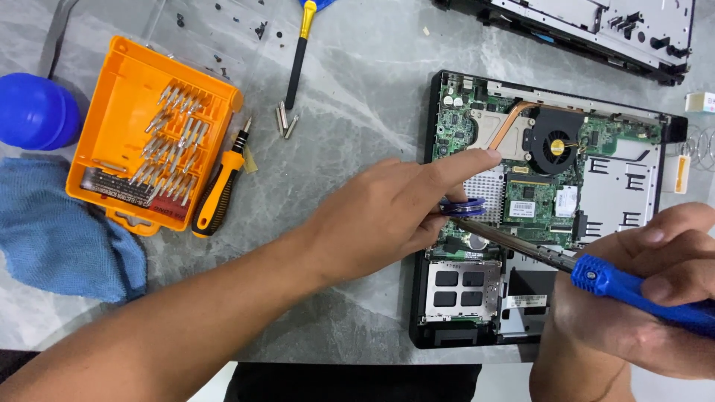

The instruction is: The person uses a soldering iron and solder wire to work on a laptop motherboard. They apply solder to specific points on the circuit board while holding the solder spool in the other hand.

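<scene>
Hands: left (387, 216) pinches one blue ring (462, 206); right (640, 298) grips one blue-handled screwdriver (596, 277).

An orange box (119, 82) of little metal bits is lying open on the grey table (357, 89). An orange and black screwdriver (220, 190) is resting just beside the box, touching its right edge. A soft blue cloth (63, 231) is sitting to the left, under the box's corner. A round blue thing (33, 110) is sitting above the cloth. A tool with a black stick and a yellow neck (299, 56) is lying near the top. Three loose bits (285, 119) are lying near its tip. Another dark machine part (596, 26) is lying in the top right corner.
</scene>
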